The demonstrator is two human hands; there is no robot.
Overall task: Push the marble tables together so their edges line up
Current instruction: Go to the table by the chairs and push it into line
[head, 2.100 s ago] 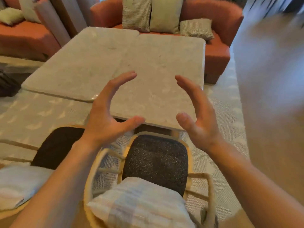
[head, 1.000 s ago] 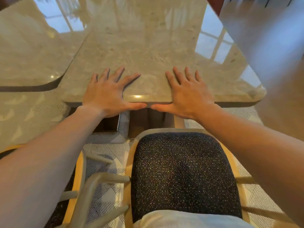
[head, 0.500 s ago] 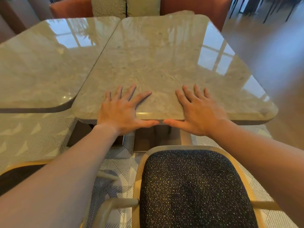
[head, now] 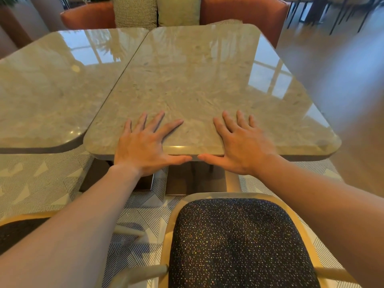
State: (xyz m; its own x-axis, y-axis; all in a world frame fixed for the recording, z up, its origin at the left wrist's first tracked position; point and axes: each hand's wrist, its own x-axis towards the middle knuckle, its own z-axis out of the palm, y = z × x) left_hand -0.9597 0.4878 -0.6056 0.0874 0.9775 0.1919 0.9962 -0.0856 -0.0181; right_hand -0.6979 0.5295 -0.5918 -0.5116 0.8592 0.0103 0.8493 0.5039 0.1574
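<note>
Right table (head: 197, 80) set against left table (head: 52, 90)
Their inner edges meet along a seam running away from the viewer, and the right table's near edge juts closer than the left table's. The left hand (head: 143, 146) and right hand (head: 243, 146) lie flat on the right table's near edge, side by side, thumbs along the rim with tips near but apart. A chair (head: 239, 242) sits before that table, under the arms, with a second chair (head: 18, 231) to its left. Behind both tables stands a sofa (head: 89, 16) with cushions (head: 135, 11) on it
</note>
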